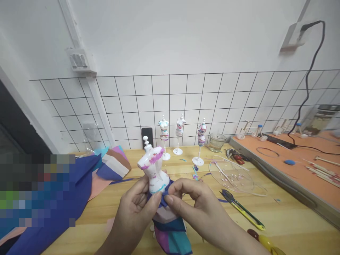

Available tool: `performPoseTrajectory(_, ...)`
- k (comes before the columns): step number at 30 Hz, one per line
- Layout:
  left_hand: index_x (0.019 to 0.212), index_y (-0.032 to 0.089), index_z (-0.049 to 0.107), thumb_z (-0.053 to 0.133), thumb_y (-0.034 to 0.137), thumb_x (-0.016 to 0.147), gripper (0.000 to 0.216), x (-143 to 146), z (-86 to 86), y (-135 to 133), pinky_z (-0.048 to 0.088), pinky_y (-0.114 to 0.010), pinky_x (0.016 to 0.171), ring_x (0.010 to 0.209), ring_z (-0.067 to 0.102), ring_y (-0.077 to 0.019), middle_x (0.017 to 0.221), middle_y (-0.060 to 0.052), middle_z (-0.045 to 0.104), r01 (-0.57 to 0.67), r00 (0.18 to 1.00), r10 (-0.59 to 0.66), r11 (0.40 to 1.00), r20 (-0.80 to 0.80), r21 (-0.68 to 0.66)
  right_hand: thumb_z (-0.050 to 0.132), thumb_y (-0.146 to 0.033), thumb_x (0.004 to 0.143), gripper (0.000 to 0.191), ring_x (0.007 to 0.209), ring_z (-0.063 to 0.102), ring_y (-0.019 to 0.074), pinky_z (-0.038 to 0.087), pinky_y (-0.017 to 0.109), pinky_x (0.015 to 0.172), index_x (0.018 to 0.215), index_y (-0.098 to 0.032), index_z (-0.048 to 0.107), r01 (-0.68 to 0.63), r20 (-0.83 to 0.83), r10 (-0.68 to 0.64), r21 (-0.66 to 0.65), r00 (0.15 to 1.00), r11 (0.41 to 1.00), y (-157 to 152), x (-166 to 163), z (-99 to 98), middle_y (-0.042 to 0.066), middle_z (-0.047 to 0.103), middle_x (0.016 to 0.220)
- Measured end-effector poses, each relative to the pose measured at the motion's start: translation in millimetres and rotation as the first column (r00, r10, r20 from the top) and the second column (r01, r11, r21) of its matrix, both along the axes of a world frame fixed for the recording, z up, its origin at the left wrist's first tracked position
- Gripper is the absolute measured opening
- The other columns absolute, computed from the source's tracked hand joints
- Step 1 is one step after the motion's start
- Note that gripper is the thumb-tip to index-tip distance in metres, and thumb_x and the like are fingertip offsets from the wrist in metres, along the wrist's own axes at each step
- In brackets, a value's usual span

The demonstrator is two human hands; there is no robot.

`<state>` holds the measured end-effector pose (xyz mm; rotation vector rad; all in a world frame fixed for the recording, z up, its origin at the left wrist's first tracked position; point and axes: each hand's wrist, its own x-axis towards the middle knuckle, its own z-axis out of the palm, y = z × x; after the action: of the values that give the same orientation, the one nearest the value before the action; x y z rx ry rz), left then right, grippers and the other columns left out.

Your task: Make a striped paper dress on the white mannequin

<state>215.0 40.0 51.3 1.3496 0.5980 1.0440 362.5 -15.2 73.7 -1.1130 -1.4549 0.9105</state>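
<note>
A small white dress-form mannequin (156,170) with pink and teal smears stands tilted in front of me, low in the middle of the view. My left hand (136,205) wraps round its waist, the thumb pressing at the front. Blue, pink, teal and purple striped fabric (171,230) hangs from the waist like a skirt. My right hand (196,200) pinches the gathered blue upper edge of this fabric against the form, thumb and forefinger together. The mannequin's lower part and stand are mostly hidden by the fabric and hands.
Three small mannequins on stands (164,136) are by the wall, near a black phone (147,136) and a glass bowl (217,141). Coloured cloth (66,198) lies left. Right are yellow-green thread snips (241,209), a clear round tray (212,173) with beads, and an orange-topped board (297,170).
</note>
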Motion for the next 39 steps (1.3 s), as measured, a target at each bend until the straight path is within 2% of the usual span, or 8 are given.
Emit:
performPoseTrajectory(20,0.113,0.021,0.064,0.069,0.029,0.075,0.039,-0.7,-0.9,-1.1,0.055,-0.03,0.083,0.099,0.065,-0.0258,0.106,-0.007,0.072,-0.009,1.0,0.009,1.0,-0.005,-0.018,0.065,-0.027,0.076,0.016,0.058,0.051,0.0096,0.042,0.021,0.054,0.068,-0.016,0.057,0.059,-0.079,-0.066,-0.086,0.995,0.995,2.5,-0.8,-5.2,-0.003,0.056,0.062)
performPoseTrajectory(28,0.114,0.024,0.064,0.067,0.025,0.077,0.036,-1.1,-2.6,2.2,0.053,-0.026,0.081,0.104,0.063,-0.0248,0.111,-0.005,0.07,0.031,0.999,-0.032,0.999,-0.01,-0.032,0.067,-0.04,0.075,0.03,0.042,0.031,0.005,0.023,0.017,0.038,0.067,-0.019,0.048,0.03,-0.142,-0.057,-0.183,0.988,0.983,4.3,1.2,-6.5,-0.01,0.04,0.048)
performPoseTrajectory(34,0.114,0.026,0.064,0.066,0.026,0.079,0.035,-0.1,-2.5,2.3,0.052,-0.021,0.077,0.107,0.06,-0.0237,0.115,-0.004,0.068,0.067,0.997,-0.068,0.997,-0.035,-0.023,0.071,-0.036,0.071,0.032,0.039,0.033,0.0041,0.022,0.016,0.037,0.064,-0.02,0.044,0.074,-0.128,-0.103,-0.209,0.986,0.975,8.3,0.5,-11.2,-0.011,0.039,0.045)
performPoseTrajectory(39,0.113,0.026,0.064,0.067,0.027,0.078,0.036,-1.0,-5.3,5.9,0.05,-0.025,0.082,0.106,0.06,-0.025,0.112,-0.005,0.069,0.108,0.994,-0.108,0.992,-0.008,-0.063,0.073,-0.032,0.069,0.034,0.038,0.031,0.0034,0.023,0.015,0.036,0.064,-0.021,0.042,0.09,-0.143,-0.123,-0.22,0.982,0.971,10.4,2.8,-10.6,-0.013,0.038,0.043)
